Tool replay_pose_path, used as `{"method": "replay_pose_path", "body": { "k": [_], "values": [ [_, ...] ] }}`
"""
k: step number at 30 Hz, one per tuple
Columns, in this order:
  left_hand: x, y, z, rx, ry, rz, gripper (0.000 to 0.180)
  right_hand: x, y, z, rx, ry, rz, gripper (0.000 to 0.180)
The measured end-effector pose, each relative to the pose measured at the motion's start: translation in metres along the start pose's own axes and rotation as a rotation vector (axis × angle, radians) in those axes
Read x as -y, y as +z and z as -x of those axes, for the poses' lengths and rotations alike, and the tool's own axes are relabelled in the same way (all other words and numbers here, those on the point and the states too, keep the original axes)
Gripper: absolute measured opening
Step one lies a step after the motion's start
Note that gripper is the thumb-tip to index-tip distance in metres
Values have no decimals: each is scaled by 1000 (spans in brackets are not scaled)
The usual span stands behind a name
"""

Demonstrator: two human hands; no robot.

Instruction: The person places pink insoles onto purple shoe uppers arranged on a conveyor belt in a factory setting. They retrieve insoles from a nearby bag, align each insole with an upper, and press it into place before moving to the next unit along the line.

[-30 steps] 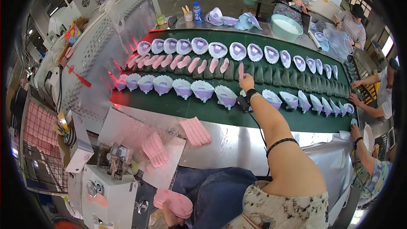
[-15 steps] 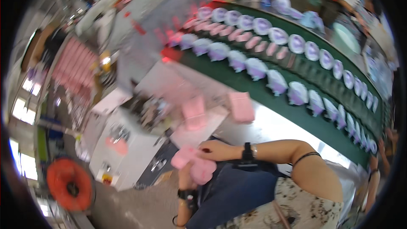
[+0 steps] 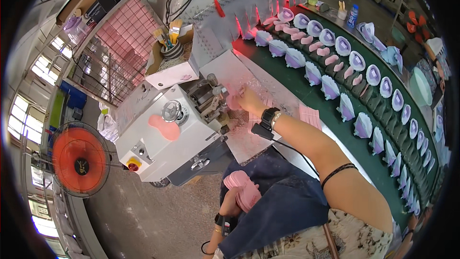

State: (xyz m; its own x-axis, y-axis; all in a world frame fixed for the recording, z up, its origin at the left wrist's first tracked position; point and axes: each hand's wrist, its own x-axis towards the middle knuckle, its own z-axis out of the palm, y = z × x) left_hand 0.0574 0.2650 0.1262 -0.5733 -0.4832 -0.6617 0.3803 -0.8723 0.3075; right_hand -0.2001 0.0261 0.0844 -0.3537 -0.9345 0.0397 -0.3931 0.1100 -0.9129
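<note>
In my left hand (image 3: 231,203), down by my lap, is a stack of pink shoe insoles (image 3: 239,182), fingers wrapped round its edge. My right hand (image 3: 250,100) reaches out to the rollers (image 3: 211,98) of a light grey machine (image 3: 165,151). Pinched in it is a single pink insole (image 3: 234,100), partly covered by my fingers and close to the feed end. Another insole (image 3: 164,127) lies flat on top of the machine, beside its round handwheel (image 3: 172,111). Pink crumbs are scattered over the machine's plate (image 3: 244,141).
A green conveyor (image 3: 287,81) on my right carries rows of purple-and-white shoe parts (image 3: 314,73) and pink insoles. A bundle of pink pieces (image 3: 310,116) sits beside the plate. Brushes (image 3: 175,31) stand in a box behind the machine. An orange fan (image 3: 79,161) is at left.
My right hand has left the insoles at my lap and moved forward to the machine with one insole. My left hand has lowered slightly with the stack. The view has shifted.
</note>
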Motion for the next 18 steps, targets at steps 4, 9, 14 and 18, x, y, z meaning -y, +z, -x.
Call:
{"method": "replay_pose_path", "body": {
  "k": [4,9,14,18],
  "values": [
    [1,-8,5,17,45,-88,48,18,-20,9,-233,-435,376,30],
    [-11,6,14,-7,75,-92,47,4,15,-17,-110,-15,157,23],
    [-6,-9,4,-80,145,-127,42,-2,10,-44,-111,158,-419,25],
    [7,-40,-12,-195,146,-198,41,-16,-71,-19,-332,203,-590,24]
  ]
}}
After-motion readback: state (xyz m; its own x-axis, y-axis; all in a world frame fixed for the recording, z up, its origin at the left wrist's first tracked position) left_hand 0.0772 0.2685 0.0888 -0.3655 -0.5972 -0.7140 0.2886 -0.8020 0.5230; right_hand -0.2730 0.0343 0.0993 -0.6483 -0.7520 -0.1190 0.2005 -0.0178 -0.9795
